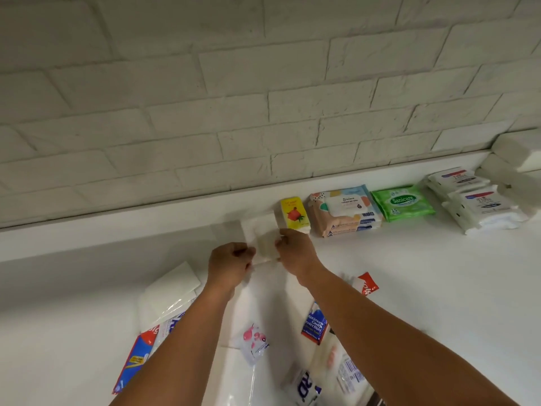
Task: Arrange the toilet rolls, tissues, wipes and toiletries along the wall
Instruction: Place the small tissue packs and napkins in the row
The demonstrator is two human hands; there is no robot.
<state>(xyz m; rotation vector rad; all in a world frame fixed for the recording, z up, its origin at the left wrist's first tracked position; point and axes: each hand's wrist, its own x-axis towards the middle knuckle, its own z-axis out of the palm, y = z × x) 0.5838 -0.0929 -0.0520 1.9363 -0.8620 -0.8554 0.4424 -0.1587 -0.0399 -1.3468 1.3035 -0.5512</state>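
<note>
Both hands grasp a white pack (265,240) just above frame centre. The left hand (231,260) pinches its 9 o'clock edge and the right hand (295,250) its 3 o'clock edge. The pack sits on the counter (424,273) close to the wall (263,98). Running on toward 3 o'clock are a yellow pack (294,213), patterned wipes (344,210), green wipes (402,202) and white wipes (474,197). A toothpaste box (131,358) lies at 7 o'clock, and a blue sachet (314,322) lies between the forearms.
</note>
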